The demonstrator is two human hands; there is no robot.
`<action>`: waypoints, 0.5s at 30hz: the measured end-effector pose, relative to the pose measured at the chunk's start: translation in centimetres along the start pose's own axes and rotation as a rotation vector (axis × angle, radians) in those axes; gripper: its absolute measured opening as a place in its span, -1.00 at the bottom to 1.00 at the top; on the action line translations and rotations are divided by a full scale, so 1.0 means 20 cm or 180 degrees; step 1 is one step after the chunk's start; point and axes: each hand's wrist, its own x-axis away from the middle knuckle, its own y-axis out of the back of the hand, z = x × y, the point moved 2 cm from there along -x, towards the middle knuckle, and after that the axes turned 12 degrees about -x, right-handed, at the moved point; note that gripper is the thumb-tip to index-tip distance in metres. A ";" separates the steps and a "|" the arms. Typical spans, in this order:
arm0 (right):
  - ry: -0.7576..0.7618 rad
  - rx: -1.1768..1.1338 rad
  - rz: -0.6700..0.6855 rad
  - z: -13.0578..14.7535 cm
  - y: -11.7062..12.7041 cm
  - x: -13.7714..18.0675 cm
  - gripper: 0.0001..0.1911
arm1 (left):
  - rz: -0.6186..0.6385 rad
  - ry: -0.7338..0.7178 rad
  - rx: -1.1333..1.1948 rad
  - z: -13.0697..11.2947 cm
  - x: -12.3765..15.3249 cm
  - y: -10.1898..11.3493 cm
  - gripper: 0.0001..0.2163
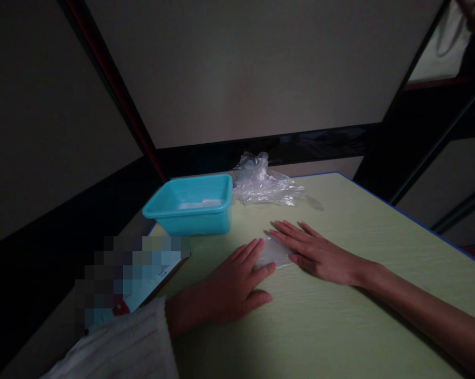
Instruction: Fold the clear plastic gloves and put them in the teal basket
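Note:
A small clear plastic bag [275, 252] lies flat on the pale yellow-green table. From the left, my left hand [237, 281] rests on its near edge, fingers spread and thumb apart. My right hand [310, 250] lies flat over the bag's right side, fingers stretched out. Neither hand grips anything. Parts of the bag are hidden beneath the fingers.
A turquoise plastic basin [194, 223] stands at the table's far left, something whitish inside. Beside it lies a crumpled heap of clear plastic [259, 181]. A partly blurred box [152, 281] lies at the left edge. Blue edging [415, 221] runs round the table [340, 337].

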 end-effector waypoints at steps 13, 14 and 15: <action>0.1312 0.0104 -0.0264 0.06 0.11 0.03 -0.77 | -0.0118 0.0040 0.0101 0.01 0.01 -0.02 -0.41; 0.1378 0.0235 -0.0287 0.06 0.11 0.03 -0.77 | -0.0126 0.0047 0.0108 0.01 0.01 -0.02 -0.39; 0.1443 0.0366 -0.0311 0.07 0.10 0.03 -0.77 | -0.0143 0.0051 0.0114 0.01 0.01 -0.03 -0.39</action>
